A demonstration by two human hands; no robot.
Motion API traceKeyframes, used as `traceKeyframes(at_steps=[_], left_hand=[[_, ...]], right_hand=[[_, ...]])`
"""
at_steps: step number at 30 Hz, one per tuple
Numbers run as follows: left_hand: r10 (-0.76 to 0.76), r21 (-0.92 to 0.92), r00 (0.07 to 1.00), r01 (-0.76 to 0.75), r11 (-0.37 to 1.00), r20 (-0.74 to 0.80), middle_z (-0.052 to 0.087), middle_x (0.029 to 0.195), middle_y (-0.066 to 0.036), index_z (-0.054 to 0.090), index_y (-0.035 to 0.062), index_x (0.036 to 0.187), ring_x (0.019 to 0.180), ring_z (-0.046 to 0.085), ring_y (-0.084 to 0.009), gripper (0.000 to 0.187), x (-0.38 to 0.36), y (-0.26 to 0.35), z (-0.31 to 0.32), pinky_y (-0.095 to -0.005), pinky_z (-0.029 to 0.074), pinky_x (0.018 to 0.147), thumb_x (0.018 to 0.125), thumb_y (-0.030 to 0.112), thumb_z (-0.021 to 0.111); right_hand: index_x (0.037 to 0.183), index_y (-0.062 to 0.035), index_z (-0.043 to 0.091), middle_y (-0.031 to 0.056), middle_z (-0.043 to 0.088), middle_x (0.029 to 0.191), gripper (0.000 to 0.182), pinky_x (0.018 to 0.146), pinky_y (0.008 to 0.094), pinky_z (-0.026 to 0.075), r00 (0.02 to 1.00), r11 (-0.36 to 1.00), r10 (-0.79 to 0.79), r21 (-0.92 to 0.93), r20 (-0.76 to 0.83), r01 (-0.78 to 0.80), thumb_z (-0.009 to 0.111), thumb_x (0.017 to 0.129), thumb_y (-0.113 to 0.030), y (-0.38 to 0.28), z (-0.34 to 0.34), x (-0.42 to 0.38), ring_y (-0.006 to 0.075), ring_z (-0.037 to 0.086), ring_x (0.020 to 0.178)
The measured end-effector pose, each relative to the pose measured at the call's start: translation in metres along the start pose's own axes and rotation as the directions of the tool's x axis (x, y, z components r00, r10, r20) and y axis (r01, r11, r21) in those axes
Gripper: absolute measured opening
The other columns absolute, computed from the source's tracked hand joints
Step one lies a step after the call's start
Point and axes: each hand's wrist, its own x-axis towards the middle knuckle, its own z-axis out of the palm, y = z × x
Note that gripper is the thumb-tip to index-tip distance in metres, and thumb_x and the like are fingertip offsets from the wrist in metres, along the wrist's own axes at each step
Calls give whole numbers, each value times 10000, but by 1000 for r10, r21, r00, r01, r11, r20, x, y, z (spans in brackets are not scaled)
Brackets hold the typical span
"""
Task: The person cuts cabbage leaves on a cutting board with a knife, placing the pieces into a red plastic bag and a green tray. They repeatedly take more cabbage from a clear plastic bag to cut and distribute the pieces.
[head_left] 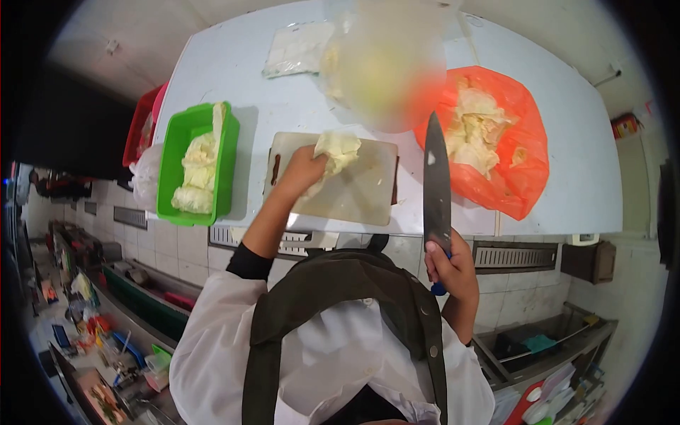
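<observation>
My left hand (304, 170) is closed on a pale yellow cabbage leaf (338, 150) above the left part of a white cutting board (375, 191). Small scraps lie on the board. Off to the right, my right hand (453, 265) grips the blue handle of a large kitchen knife (437, 184), its blade pointing away from me and clear of the board. A green plastic basin (228, 166) on the left holds cabbage pieces (200, 166). On the right, an orange plastic bag (520, 188) lies open with cabbage leaves (478, 131) inside.
A clear flat package (297, 49) lies at the back of the white table (241, 78). A blurred patch hides the back middle. White bag (146, 177) and red container (139, 127) stand beyond the table's left edge. Floor grates and cluttered counters lie behind me.
</observation>
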Motion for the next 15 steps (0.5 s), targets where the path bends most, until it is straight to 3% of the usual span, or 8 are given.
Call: traceKeyframes(at_steps=[1, 3, 5, 6, 7, 8, 11, 15], left_hand=[[-162, 167, 975, 137, 976, 150, 641, 897, -268, 629, -78, 966, 822, 632, -369, 348, -11, 26, -20, -389, 481, 732, 834, 229, 530], [-276, 482, 933, 137, 865, 231, 633, 938, -279, 624, -95, 970, 885, 623, -376, 388, -16, 16, -35, -392, 472, 777, 835, 260, 541], [-382, 673, 868, 77, 735, 317, 612, 1011, -299, 619, -110, 988, 981, 597, -391, 487, -14, -12, -43, -390, 429, 887, 825, 344, 558], [-407, 652, 846, 96, 752, 345, 615, 1003, -296, 624, -105, 986, 976, 599, -390, 491, -17, -16, -48, -388, 428, 891, 820, 354, 564], [-428, 630, 823, 113, 768, 374, 618, 996, -293, 630, -99, 984, 971, 601, -389, 496, -20, -18, -52, -387, 426, 895, 816, 363, 570], [-445, 609, 799, 128, 783, 404, 622, 989, -290, 635, -94, 983, 966, 604, -388, 501, -22, -19, -55, -385, 425, 898, 811, 373, 576], [-423, 671, 790, 19, 742, 444, 646, 836, -255, 628, -125, 909, 830, 642, -356, 467, -25, -19, -58, -393, 471, 776, 809, 331, 609], [-433, 706, 769, -33, 708, 471, 649, 849, -242, 645, -102, 905, 825, 640, -361, 437, -18, -46, -57, -394, 473, 768, 782, 317, 640]], right_hand=[[985, 5, 497, -2, 507, 610, 159, 418, 197, 339, 1000, 1000, 15, -5, 0, -15, 550, 901, -121, 2, 9, 6, 38, 429, 462], [967, 17, 467, 54, 509, 634, 174, 461, 242, 376, 994, 991, 109, -74, -30, -111, 529, 917, -137, 14, 24, 13, 80, 452, 511], [959, 21, 444, 113, 499, 636, 188, 510, 297, 404, 1000, 955, 15, -297, -26, -22, 515, 924, -149, 30, 40, 23, 163, 471, 520], [955, 22, 433, 143, 495, 636, 195, 535, 325, 417, 999, 915, -37, -403, -19, 26, 508, 927, -155, 36, 48, 29, 204, 480, 524], [933, 14, 402, 212, 491, 662, 197, 594, 384, 424, 999, 883, -52, -467, 13, 52, 478, 934, -167, 39, 58, 34, 355, 483, 565], [932, 8, 412, 251, 537, 690, 189, 596, 420, 422, 999, 833, 23, -554, 29, -3, 473, 930, -170, 36, 67, 38, 438, 506, 631], [953, 6, 440, 283, 571, 740, 189, 643, 493, 418, 993, 735, 75, -678, 87, 4, 445, 934, -182, 52, 90, 56, 465, 554, 734], [967, 20, 462, 300, 588, 795, 207, 704, 526, 417, 977, 648, 139, -761, 159, 32, 416, 933, -179, 69, 110, 79, 472, 563, 790]])
